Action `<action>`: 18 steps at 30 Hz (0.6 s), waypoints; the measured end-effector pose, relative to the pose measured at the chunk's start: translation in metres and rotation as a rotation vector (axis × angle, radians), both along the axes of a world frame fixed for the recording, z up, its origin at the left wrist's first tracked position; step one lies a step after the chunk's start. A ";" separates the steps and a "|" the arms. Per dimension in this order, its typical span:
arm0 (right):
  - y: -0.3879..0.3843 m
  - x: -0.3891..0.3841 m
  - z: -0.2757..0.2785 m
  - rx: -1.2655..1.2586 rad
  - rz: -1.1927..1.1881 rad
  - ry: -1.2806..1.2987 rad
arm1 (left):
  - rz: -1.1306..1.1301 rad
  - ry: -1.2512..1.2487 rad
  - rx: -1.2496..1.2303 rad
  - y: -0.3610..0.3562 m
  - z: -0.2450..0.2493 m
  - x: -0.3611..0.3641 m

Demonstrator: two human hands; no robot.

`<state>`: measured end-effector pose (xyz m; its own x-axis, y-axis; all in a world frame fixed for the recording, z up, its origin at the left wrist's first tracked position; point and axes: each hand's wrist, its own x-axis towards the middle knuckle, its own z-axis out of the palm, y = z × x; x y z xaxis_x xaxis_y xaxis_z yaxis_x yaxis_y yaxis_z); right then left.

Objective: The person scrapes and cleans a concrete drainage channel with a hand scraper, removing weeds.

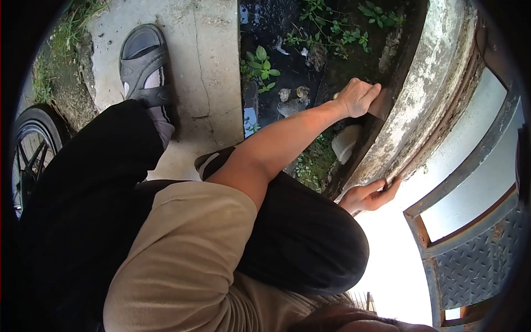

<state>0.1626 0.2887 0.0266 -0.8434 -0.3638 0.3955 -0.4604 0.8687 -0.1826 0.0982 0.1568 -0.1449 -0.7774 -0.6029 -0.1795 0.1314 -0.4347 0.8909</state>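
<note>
My left arm reaches across to the right, and my left hand (pixel 357 99) is closed around a scraper whose flat, wide blade (pixel 379 106) lies against the lower side of the weathered wall (pixel 406 105). Most of the handle is hidden in the fist. Lower down, my right hand (pixel 369 197) shows past my bent knee, fingers loosely curled and apart, empty, close to the wall's edge. Peeling white and grey patches cover the wall's curved surface.
Below the wall runs a dark wet ditch (pixel 265 50) with green plants (pixel 261 68) and debris. A pale pipe end (pixel 346 143) sticks out there. My sandalled foot (pixel 145 69) stands on a concrete slab (pixel 207 72). A wheel (pixel 38 138) is at left, a metal gate (pixel 470 265) at right.
</note>
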 end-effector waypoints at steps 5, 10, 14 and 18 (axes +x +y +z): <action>0.022 -0.033 -0.016 0.258 0.016 0.163 | -0.037 -0.031 -0.031 -0.013 -0.009 -0.013; 0.026 -0.034 -0.019 0.226 -0.039 0.161 | 0.110 0.025 0.062 -0.005 0.003 -0.012; 0.028 -0.035 -0.019 0.174 -0.005 0.077 | 0.116 0.147 0.276 0.005 0.008 -0.031; 0.026 -0.035 -0.020 0.100 -0.004 0.074 | 0.121 0.081 0.058 -0.009 0.011 -0.029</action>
<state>0.1277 0.3142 0.0067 -0.8147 -0.4009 0.4189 -0.4655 0.8830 -0.0604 0.0693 0.1477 -0.1342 -0.7132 -0.6832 -0.1567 0.2558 -0.4619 0.8492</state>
